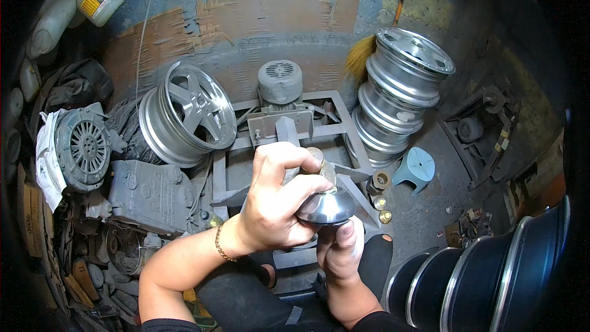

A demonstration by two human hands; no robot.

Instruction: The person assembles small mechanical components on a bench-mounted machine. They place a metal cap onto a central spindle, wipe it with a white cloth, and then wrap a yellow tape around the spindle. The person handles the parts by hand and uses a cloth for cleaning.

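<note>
A shiny metal cone [327, 210] is held up over the near side of the frame [219, 172]; the left hand [268, 203] grips its top, the right hand [341, 255] steadies it underneath. Likely heavy, stiff, slick: hold the stem [328, 173], not the polished flank.

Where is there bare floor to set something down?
Floor on the right: between the light-blue stool and black wheel rims, and between that stool and the dark motor assembly. The left is crowded with a five-spoke alloy wheel and grey castings.
</note>
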